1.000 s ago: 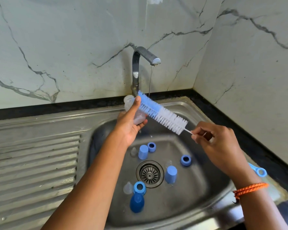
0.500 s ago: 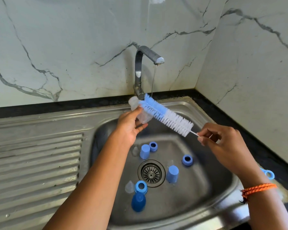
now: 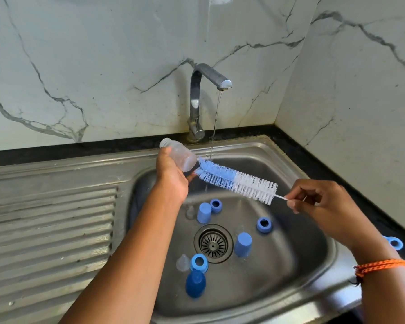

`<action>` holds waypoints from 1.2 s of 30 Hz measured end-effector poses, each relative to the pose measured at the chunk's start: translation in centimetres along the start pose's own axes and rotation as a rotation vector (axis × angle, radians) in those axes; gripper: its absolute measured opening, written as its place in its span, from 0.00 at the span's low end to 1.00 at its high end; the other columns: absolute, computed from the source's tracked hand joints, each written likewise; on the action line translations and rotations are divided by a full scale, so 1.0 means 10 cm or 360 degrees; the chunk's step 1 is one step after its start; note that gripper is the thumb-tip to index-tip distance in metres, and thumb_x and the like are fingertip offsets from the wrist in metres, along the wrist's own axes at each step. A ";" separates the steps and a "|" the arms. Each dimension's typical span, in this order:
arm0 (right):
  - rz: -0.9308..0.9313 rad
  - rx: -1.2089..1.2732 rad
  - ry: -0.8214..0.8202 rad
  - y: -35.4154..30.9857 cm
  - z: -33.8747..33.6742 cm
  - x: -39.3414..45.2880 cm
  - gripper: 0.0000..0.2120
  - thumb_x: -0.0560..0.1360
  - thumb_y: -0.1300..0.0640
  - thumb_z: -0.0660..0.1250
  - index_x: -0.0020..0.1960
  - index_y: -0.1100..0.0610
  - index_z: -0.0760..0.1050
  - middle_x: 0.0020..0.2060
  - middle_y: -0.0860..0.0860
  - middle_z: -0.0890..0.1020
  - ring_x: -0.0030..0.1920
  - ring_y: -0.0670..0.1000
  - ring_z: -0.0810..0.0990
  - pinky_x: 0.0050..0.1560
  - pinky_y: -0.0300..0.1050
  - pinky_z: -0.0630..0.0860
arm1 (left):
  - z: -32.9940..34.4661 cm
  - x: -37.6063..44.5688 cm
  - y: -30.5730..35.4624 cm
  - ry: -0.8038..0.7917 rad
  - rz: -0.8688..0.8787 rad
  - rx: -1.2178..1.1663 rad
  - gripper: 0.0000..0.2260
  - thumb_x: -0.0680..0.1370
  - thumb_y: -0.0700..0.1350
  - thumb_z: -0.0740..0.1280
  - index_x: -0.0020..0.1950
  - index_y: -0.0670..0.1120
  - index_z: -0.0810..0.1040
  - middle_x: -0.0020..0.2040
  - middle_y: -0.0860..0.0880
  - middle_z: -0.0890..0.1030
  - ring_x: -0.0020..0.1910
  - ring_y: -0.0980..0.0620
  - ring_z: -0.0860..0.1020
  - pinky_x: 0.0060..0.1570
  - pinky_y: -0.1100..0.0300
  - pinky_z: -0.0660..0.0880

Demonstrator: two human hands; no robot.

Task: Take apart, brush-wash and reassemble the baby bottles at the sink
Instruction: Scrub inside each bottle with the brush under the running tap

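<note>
A clear baby bottle (image 3: 179, 157) is gripped in the left hand (image 3: 171, 176), fingers curled round its body, tilted with its threaded neck up and to the left and its base toward the brush. Starting nearest, below and between both forearms, a dark blue cap (image 3: 195, 284) lies in the sink (image 3: 290, 272) touching a blue ring (image 3: 198, 263), with a clear teat (image 3: 182, 262) just beside that ring. Beyond them sits the drain (image 3: 213, 243), and just right of it a light blue cap (image 3: 243, 244) stands upright. Under the right hand (image 3: 318, 202) lies a second blue ring (image 3: 264, 225). Below the left wrist stand another light blue cap (image 3: 204, 212) and a third ring (image 3: 215, 205), touching or nearly so, with a small clear piece just left of them, too blurred to name. The right hand pinches the thin white stem of the bottle brush (image 3: 237, 181), whose blue tip touches the bottle's base. An orange cord bracelet (image 3: 381, 266) circles the right wrist, and a blue loop (image 3: 394, 243) shows just beyond that forearm. Farthest, behind both hands, the tap (image 3: 197, 101) runs a thin stream onto the brush.
</note>
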State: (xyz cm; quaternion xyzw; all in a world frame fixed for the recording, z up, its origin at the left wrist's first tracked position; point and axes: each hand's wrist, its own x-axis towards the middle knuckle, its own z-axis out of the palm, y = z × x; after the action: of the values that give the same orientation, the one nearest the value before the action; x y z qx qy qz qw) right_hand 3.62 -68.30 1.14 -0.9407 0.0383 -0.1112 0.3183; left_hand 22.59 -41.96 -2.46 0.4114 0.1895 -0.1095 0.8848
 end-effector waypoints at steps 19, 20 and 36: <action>0.0030 0.0231 0.0122 0.11 0.09 0.06 0.11 0.75 0.64 0.76 0.42 0.48 0.82 0.34 0.50 0.84 0.35 0.55 0.79 0.43 0.55 0.76 | 0.08 -0.02 -0.18 -0.0204 -0.0055 0.0266 0.26 0.82 0.67 0.60 0.69 0.48 0.76 0.57 0.44 0.86 0.57 0.45 0.83 0.49 0.49 0.77; 0.0040 0.0254 0.0157 0.10 0.11 0.07 0.11 0.75 0.64 0.76 0.42 0.49 0.82 0.34 0.50 0.84 0.36 0.56 0.80 0.43 0.56 0.77 | 0.09 -0.03 -0.21 -0.0269 -0.0058 0.0292 0.27 0.82 0.67 0.60 0.67 0.47 0.77 0.57 0.44 0.85 0.56 0.46 0.82 0.50 0.49 0.77; 0.0069 0.0132 0.0243 -0.02 0.13 0.05 0.11 0.76 0.65 0.76 0.40 0.50 0.81 0.33 0.48 0.83 0.37 0.52 0.80 0.41 0.45 0.74 | 0.13 -0.14 -0.27 -0.0731 -0.0054 0.0563 0.21 0.82 0.56 0.63 0.72 0.47 0.74 0.60 0.39 0.84 0.54 0.43 0.85 0.57 0.43 0.83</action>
State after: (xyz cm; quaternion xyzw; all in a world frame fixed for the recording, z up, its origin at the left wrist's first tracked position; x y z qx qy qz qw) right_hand 4.42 -67.43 0.38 -0.9144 0.0782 -0.1773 0.3556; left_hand 20.70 -44.65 -2.92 0.5206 -0.0310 -0.2460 0.8170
